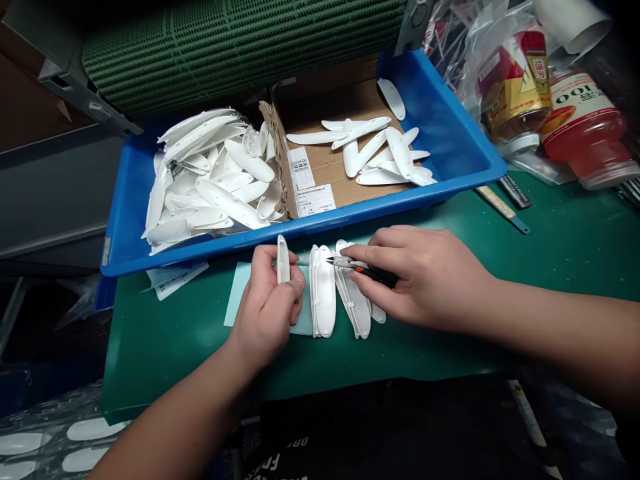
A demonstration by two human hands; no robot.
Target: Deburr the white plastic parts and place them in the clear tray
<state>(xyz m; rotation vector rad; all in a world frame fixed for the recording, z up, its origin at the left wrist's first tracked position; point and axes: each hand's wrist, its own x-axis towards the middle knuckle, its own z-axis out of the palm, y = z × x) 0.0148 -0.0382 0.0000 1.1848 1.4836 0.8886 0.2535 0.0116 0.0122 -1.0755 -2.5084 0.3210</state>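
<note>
My left hand (pixel 270 303) is closed round one long white plastic piece (pixel 283 259), held upright on its edge over a pale sheet (pixel 237 293) on the green mat (pixel 165 333). My right hand (pixel 425 277) grips a small black and orange craft knife (pixel 363 268), blade pointing left toward a group of white pieces (pixel 324 293) lying on the mat between the hands. More white pieces (pixel 357 313) lie partly under my right fingers.
A blue tray (pixel 450 140) behind the hands holds a heap of white pieces (pixel 210 180) on the left and a cardboard box (pixel 325 120) with several pieces on the right. Bottles (pixel 585 127) and plastic bags stand at the right. A second knife (pixel 503 208) lies beside the tray.
</note>
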